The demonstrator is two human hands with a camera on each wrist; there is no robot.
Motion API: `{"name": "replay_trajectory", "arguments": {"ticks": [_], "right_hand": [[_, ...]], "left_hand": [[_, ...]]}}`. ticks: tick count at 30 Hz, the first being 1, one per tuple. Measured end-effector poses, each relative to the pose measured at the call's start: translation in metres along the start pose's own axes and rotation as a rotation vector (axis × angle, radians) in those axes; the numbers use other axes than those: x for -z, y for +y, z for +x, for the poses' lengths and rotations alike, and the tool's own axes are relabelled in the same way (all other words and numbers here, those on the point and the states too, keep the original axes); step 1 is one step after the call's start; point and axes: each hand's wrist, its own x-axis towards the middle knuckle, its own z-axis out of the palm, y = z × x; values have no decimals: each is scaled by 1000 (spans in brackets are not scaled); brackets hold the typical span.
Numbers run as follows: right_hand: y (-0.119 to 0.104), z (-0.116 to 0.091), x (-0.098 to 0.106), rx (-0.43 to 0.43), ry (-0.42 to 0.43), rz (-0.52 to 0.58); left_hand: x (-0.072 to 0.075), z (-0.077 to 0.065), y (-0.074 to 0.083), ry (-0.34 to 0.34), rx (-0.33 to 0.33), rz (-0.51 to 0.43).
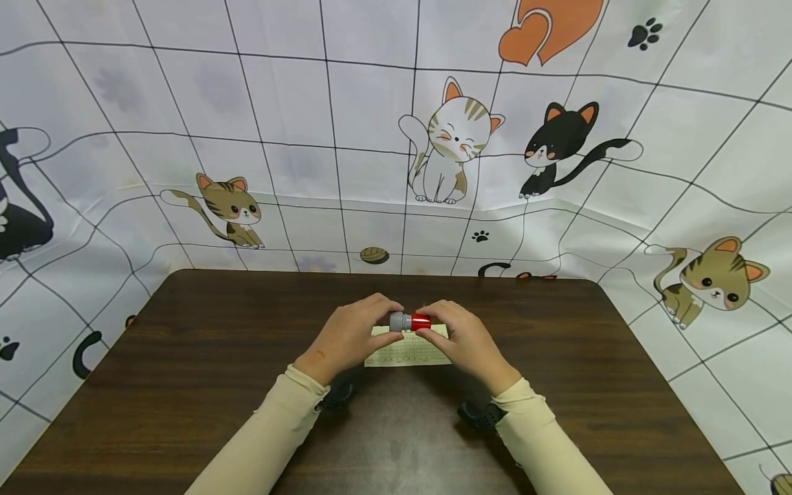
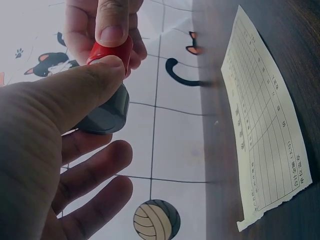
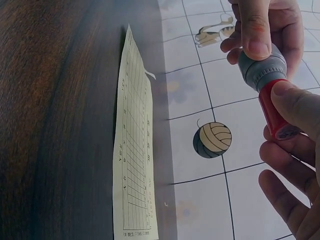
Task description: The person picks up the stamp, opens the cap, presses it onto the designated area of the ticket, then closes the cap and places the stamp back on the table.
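Over the middle of the table, both hands hold one small round stamp (image 1: 421,322) lying sideways, grey at its left part and red at its right. My left hand (image 1: 353,337) pinches the grey part between thumb and fingers. The red part is pinched by my right hand (image 1: 467,340). Seen from the right wrist, a ribbed grey collar (image 3: 270,70) meets the red body (image 3: 270,107), whose end face looks dark and patterned. Below the hands lies a pale yellow printed form (image 1: 405,354), ruled in a grid, partly covered by them in the head view.
The dark brown wooden table (image 1: 216,385) carries the form near its middle. A white sheet (image 1: 278,103) with grid lines and cartoon cats hangs behind the table and along its sides. Dark wrist bands (image 1: 482,414) sit under both cuffs, close above the tabletop.
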Motion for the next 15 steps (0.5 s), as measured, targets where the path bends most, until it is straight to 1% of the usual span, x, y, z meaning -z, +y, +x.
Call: {"name": "replay_trajectory", "arguments": {"ticks": [9,15], "right_hand": [[0,0,1,7,19,18],[0,0,1,9,24,29]], "left_hand": [[0,1,0,16,32,-22],[-1,0,0,38,31,-23]]}}
